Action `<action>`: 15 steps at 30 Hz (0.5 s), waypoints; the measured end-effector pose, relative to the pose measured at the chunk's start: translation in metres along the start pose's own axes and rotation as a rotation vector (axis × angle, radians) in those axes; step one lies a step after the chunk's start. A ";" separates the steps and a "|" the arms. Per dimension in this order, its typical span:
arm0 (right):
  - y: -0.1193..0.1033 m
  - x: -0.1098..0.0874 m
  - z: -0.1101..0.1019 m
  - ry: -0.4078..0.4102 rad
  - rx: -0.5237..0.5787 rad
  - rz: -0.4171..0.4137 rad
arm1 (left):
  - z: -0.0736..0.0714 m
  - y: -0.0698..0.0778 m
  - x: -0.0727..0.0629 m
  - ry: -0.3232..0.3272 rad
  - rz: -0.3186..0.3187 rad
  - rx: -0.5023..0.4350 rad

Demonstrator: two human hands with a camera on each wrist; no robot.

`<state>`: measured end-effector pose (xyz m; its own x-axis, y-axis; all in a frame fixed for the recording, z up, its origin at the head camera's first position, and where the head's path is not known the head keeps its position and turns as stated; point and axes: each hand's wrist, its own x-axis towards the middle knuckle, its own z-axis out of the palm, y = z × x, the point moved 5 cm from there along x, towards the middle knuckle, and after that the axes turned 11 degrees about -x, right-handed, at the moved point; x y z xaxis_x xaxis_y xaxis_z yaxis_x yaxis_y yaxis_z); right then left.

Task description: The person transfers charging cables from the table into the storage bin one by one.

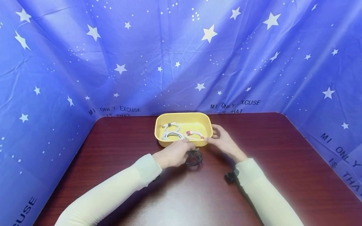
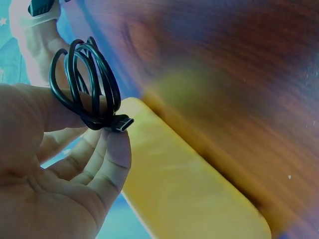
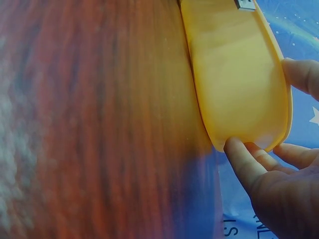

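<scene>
Just in front of the yellow bin, my left hand pinches a coiled black cable between thumb and fingers. In the left wrist view, the metal plug of the black cable sticks out by the fingertips. My right hand grips the bin's right end. Its thumb lies at the rim, and its fingers touch the end wall in the right wrist view. Inside the bin lie a white cable with a black tie, a larger white coil and a white cable with red bands.
The bin stands near the back edge of a dark red wood table. A blue curtain with stars hangs behind and along both sides. A black device sits at the right wrist.
</scene>
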<state>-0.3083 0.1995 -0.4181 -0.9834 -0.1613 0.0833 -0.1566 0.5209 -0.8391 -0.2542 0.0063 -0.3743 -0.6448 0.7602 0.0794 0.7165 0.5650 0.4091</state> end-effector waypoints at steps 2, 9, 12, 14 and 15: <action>0.000 0.000 0.000 0.000 0.002 -0.001 | -0.003 0.001 0.000 -0.003 -0.002 0.001; 0.001 0.001 0.000 0.001 0.016 0.001 | -0.010 0.002 0.000 -0.007 -0.011 -0.008; 0.000 0.000 0.000 -0.001 0.014 0.000 | -0.014 0.001 0.001 -0.004 -0.006 -0.004; -0.001 -0.001 0.000 -0.001 0.017 0.001 | -0.017 0.001 0.003 -0.001 0.002 -0.006; -0.001 -0.001 0.000 -0.002 0.019 -0.001 | -0.018 0.001 0.003 -0.001 0.004 -0.008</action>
<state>-0.3072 0.1993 -0.4171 -0.9831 -0.1632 0.0827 -0.1553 0.5047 -0.8492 -0.2607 0.0033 -0.3573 -0.6414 0.7629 0.0807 0.7173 0.5591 0.4159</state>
